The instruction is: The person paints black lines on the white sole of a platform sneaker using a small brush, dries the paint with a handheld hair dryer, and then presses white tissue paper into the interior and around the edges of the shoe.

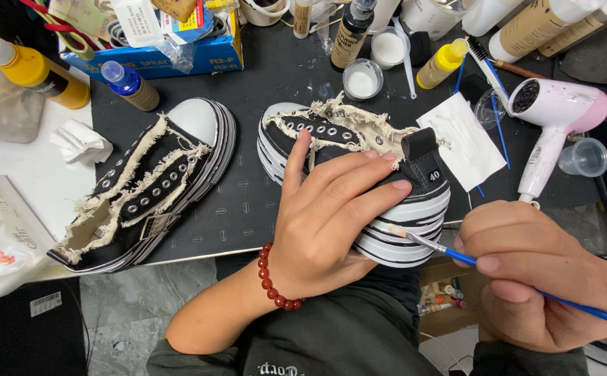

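My left hand [331, 209], with a red bead bracelet on the wrist, grips a black frayed canvas shoe [359, 146] across its side and holds it at the table's front edge. The shoe has a thick striped black-and-white sole [408, 233]. My right hand [533, 278] pinches a thin blue paintbrush [456, 255], and the brush tip touches the sole near the heel. A second matching shoe [154, 184] lies on the black mat [248, 202] to the left, untouched.
Paint bottles, small white jars [361, 80] and a blue box [157, 52] crowd the back of the table. A pink-and-white hair dryer [554, 118] and a clear cup [585, 157] lie at the right. White paper [467, 143] and a crumpled tissue [77, 143] lie nearby.
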